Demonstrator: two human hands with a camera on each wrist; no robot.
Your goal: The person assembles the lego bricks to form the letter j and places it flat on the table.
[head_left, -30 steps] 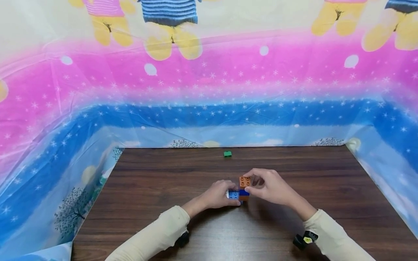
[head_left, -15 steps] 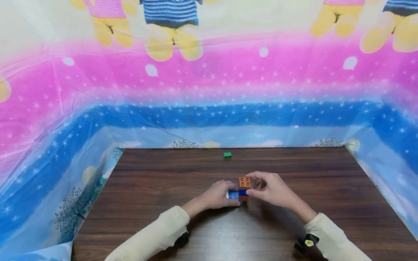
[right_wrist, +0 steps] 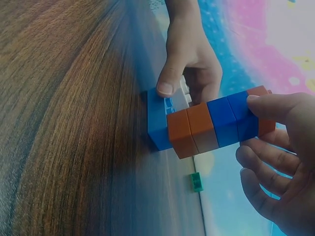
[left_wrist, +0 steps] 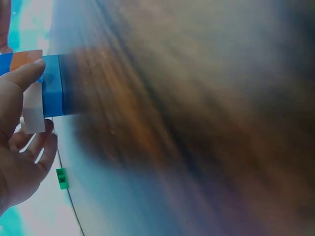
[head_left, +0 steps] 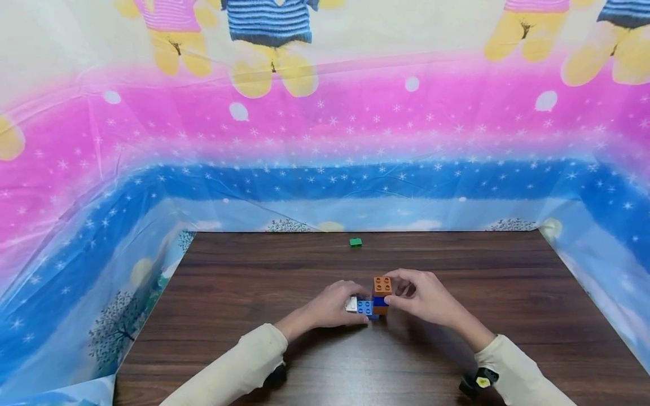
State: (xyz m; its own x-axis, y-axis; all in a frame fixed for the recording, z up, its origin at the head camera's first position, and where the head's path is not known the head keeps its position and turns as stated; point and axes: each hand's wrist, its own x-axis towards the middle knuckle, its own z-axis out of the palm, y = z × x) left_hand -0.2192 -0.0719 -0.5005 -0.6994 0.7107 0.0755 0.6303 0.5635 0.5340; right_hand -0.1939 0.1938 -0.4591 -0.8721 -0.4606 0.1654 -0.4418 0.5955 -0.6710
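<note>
Toy building bricks stand joined on the wooden table in the head view. Low at the left are a light blue brick and a white brick on top, partly covered by my left hand. That hand holds this low part, thumb on the near side and fingers behind. On its right end rises an upright stack of orange bricks and dark blue bricks, topped by an orange brick. My right hand pinches the stack's upper part, its thumb near the seam between dark blue and top orange.
A loose green brick lies near the far edge of the dark wooden table. Behind and beside the table hangs a printed cloth in pink and blue.
My right thumb and fingers have slid down from the top orange brick to the dark blue level. My left hand has shifted slightly left, showing more of the white brick.
</note>
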